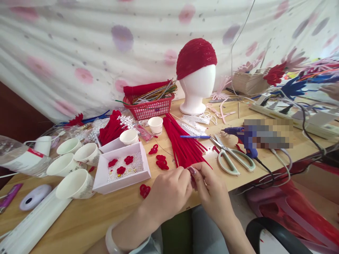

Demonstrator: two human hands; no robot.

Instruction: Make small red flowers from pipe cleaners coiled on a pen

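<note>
My left hand (169, 190) and my right hand (209, 188) meet at the table's front edge, fingers pinched together on the near end of a red pipe cleaner that runs from the bundle of red pipe cleaners (181, 141). What lies between the fingertips is mostly hidden. Small red pipe-cleaner shapes (161, 162) lie just left of the hands, another one (144, 190) nearer the edge. A white box (122, 168) with beads and more red shapes sits to the left.
Scissors (233, 157) and a blue glue gun (242, 139) lie to the right with cables. Several paper cups (70, 165) stand left. A red basket (150, 104) and a foam head with a red cap (196, 76) stand at the back. A power strip (291, 116) sits far right.
</note>
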